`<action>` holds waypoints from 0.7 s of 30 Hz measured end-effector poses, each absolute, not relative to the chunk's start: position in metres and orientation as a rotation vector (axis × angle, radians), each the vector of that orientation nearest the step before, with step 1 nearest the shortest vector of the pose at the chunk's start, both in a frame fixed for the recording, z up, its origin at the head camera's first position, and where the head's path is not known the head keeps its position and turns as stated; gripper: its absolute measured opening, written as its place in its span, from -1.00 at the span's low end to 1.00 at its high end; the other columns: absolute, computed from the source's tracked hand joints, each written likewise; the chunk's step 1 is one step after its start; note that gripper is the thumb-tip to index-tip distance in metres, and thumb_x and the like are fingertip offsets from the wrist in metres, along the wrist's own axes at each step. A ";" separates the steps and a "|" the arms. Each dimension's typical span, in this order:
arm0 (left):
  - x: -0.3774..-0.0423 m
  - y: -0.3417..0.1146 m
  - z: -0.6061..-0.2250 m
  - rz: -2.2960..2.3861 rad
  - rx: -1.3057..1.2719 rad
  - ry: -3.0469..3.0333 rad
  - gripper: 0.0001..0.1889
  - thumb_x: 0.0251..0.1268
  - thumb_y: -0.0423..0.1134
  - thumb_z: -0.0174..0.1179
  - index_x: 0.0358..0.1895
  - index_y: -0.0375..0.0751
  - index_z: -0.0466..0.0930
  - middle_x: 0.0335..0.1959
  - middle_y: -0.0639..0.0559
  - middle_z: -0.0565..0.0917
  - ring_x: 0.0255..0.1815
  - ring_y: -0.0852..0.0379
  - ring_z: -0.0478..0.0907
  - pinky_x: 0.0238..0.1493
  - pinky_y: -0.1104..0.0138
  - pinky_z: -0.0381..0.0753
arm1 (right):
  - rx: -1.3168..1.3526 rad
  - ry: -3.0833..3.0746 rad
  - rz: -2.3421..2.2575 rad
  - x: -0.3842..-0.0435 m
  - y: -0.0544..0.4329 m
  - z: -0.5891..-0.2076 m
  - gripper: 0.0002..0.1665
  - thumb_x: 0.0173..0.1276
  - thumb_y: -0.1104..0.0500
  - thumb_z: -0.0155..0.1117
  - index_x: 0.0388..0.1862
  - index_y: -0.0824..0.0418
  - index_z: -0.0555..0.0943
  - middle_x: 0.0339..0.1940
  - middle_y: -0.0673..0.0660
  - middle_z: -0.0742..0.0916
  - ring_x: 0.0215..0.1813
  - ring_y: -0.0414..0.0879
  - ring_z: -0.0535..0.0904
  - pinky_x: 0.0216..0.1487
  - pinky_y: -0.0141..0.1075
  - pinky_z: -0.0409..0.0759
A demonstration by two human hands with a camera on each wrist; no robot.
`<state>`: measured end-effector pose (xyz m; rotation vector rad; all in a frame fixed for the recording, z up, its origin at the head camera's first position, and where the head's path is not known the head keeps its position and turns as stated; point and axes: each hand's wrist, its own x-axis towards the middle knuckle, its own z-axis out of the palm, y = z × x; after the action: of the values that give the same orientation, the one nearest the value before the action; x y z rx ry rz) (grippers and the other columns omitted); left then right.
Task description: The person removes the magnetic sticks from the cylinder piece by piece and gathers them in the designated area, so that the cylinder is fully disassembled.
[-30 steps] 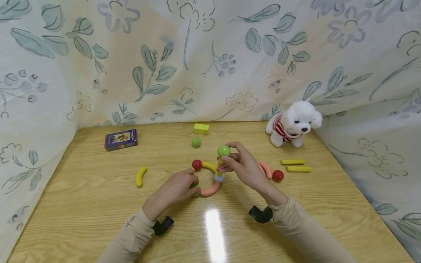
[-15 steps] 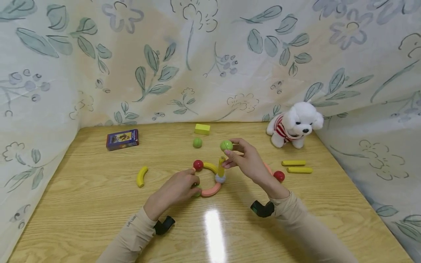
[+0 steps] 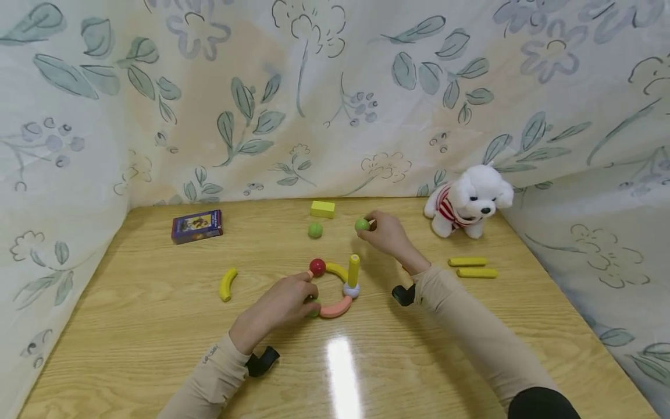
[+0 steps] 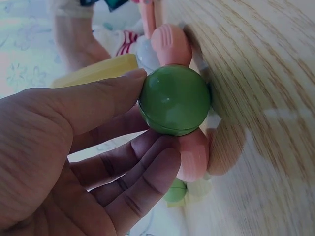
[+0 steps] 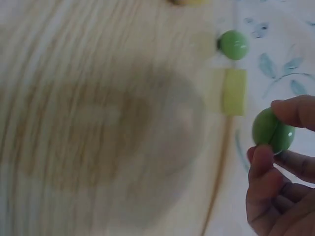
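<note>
My left hand (image 3: 280,302) pinches a green ball (image 4: 174,101) between thumb and fingers, with pink curved rods (image 4: 193,155) joined to either side of it. That ball belongs to a ring on the table, with a red ball (image 3: 317,267), a yellow curved rod (image 3: 337,270), a pale grey ball (image 3: 352,290) and a pink curved rod (image 3: 335,309). From the grey ball a yellow straight rod (image 3: 353,271) stands upright. Behind and right of the ring, my right hand (image 3: 389,235) holds another green ball (image 5: 270,132) with its fingertips, above the table.
A loose green ball (image 3: 315,230) and a yellow block (image 3: 323,209) lie at the back. At right are two yellow rods (image 3: 467,262) and a white plush dog (image 3: 473,201). A yellow curved rod (image 3: 227,284) and a card box (image 3: 197,227) lie at left.
My right hand has lifted its green ball off the top of the yellow rod and carried it back, away from the ring. The rod stays upright; my left hand keeps its place.
</note>
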<state>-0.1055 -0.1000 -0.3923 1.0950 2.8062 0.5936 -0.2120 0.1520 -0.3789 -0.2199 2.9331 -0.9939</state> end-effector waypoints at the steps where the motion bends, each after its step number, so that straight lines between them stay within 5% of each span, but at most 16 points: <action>1: -0.105 -0.100 -0.393 0.594 1.103 2.806 -0.86 0.20 -0.20 0.36 -0.43 -0.18 0.67 -0.48 0.04 0.48 -0.52 0.28 0.23 -0.48 0.47 0.27 | -0.219 2.951 -0.933 -0.215 0.151 -0.382 -0.49 0.30 0.07 0.32 0.13 0.34 0.56 -0.12 0.28 0.74 -0.17 0.05 0.66 -0.23 -0.25 0.57; 7: -0.106 -0.100 -0.393 0.588 1.099 2.809 -0.86 0.20 -0.19 0.36 -0.41 -0.17 0.68 -0.46 0.03 0.50 -0.51 0.28 0.24 -0.46 0.47 0.29 | -0.153 3.008 -0.722 -0.226 0.146 -0.394 -0.52 0.25 0.09 0.33 0.08 0.33 0.59 -0.03 0.27 0.75 -0.03 0.12 0.68 -0.05 -0.04 0.62; 14: -0.106 -0.098 -0.393 0.589 1.093 2.788 -0.88 0.22 -0.21 0.34 -0.37 -0.18 0.69 -0.44 0.02 0.51 -0.50 0.27 0.25 -0.45 0.47 0.29 | -0.075 2.981 -0.709 -0.232 0.147 -0.407 -0.52 0.26 0.11 0.33 0.11 0.31 0.56 -0.03 0.26 0.73 -0.04 0.11 0.65 -0.04 -0.05 0.59; 21: -0.107 -0.101 -0.393 0.600 1.090 2.807 -0.87 0.20 -0.20 0.36 -0.41 -0.17 0.67 -0.48 0.08 0.44 -0.52 0.28 0.24 -0.47 0.47 0.28 | -0.106 2.976 -0.776 -0.232 0.147 -0.406 -0.27 0.23 0.12 0.37 0.35 0.28 0.38 0.00 0.31 0.70 0.03 0.16 0.63 0.06 0.01 0.56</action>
<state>-0.1071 -0.1006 -0.3934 1.0896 2.8067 0.6001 -0.2323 0.1467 -0.4065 -0.1064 2.9758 -0.7755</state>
